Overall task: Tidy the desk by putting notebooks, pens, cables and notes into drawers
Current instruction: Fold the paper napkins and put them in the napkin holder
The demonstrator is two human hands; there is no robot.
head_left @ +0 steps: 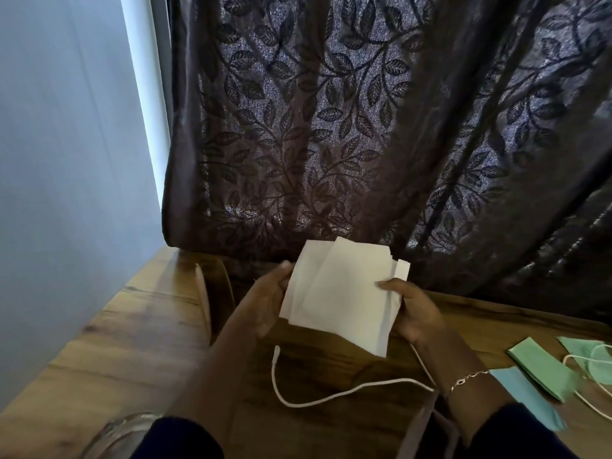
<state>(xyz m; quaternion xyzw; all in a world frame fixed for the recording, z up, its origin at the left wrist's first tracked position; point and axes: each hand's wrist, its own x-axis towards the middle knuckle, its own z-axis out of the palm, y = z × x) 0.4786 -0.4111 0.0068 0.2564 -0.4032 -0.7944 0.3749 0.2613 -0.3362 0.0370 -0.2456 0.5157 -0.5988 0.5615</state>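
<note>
Head view: stack of white notes (344,293) just below frame centre, held up above the bench (116,359), sheets fanned and misaligned. Left hand (265,303) grips the stack's 9 o'clock edge, thumb on the front face. Right hand (414,309) grips the 3 o'clock edge, thumb on the front, fingers curled behind. Both hands are closed on the same stack. Thin bracelet (467,379) on the right wrist, dark sleeves at both forearms.

At 6 o'clock from the notes, a white cable (331,397) lies on the bench in an open U, with one plug end up near the left wrist; the other end runs under the right forearm.

At 4 o'clock, green notes (539,369) and a blue note (526,397) lie flat on the bench, touching each other. A second thin cable (592,409) loops over the far green one.

At 7 o'clock, frame edge: clear glass (122,432), blurred.

At 12 o'clock: dark leaf-pattern curtain (331,127) hanging down to the bench's back edge. At 9 o'clock: pale wall (66,160).
</note>
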